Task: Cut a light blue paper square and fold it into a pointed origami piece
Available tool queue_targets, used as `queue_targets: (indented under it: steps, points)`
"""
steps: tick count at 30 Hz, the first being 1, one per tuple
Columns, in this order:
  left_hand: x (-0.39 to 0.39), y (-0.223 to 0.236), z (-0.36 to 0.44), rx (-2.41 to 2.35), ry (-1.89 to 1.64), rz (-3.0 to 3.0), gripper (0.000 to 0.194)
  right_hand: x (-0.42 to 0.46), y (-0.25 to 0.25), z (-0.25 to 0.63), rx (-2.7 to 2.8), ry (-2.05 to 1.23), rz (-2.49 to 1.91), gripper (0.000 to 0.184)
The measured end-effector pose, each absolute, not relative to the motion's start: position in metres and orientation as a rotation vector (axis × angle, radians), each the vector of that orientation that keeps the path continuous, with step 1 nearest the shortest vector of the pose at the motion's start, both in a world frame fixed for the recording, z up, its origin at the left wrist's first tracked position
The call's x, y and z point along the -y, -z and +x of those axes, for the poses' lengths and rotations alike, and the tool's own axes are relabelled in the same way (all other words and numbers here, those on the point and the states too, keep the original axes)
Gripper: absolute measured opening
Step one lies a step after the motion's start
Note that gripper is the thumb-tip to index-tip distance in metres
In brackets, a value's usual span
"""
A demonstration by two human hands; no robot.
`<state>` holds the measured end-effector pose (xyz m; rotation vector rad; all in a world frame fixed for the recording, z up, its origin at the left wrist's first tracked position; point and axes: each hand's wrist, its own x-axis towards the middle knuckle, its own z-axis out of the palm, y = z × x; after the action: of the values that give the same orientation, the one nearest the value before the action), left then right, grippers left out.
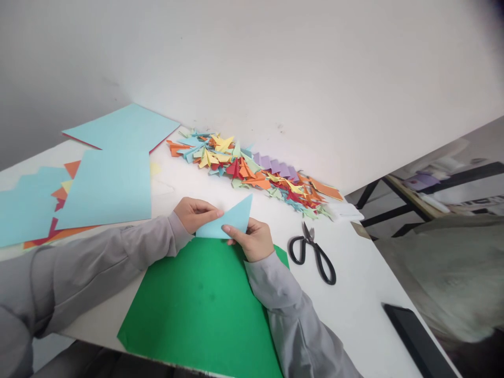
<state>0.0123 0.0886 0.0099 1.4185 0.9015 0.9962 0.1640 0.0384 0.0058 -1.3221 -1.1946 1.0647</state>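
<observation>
A light blue paper folded into a triangle (232, 219) stands just above a large green sheet (205, 310) on the white table (354, 304). My left hand (195, 213) pinches the triangle's left corner with closed fingers. My right hand (254, 240) grips its lower right edge, thumb on the front. Both arms wear grey sleeves.
Light blue sheets (106, 189) lie to the left over orange and red sheets. A row of small folded coloured paper pieces (252, 170) runs along the white wall. Black scissors (313, 253) lie right of my hands. A dark flat object (417, 341) sits at the table's right edge.
</observation>
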Motion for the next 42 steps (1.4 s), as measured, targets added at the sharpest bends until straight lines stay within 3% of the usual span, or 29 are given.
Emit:
queue_targets:
  steps: [6, 20, 37, 42]
  points:
    - [-0.087, -0.004, 0.012, -0.88, -0.824, 1.491, 0.049, -0.039, -0.008, 0.166, 1.146, -0.967, -1.319, 0.019]
    - [-0.08, -0.011, 0.014, -0.933, -0.74, 1.473, 0.026, -0.037, -0.01, 0.164, 1.178, -0.965, -1.309, 0.021]
    - [-0.081, -0.01, 0.013, -0.93, -0.73, 1.482, 0.029, -0.037, -0.008, 0.165, 1.2, -0.992, -1.271, 0.02]
    - [-0.082, -0.008, 0.013, -0.901, -0.794, 1.475, 0.039, -0.038, -0.008, 0.167, 1.247, -0.983, -1.276, 0.019]
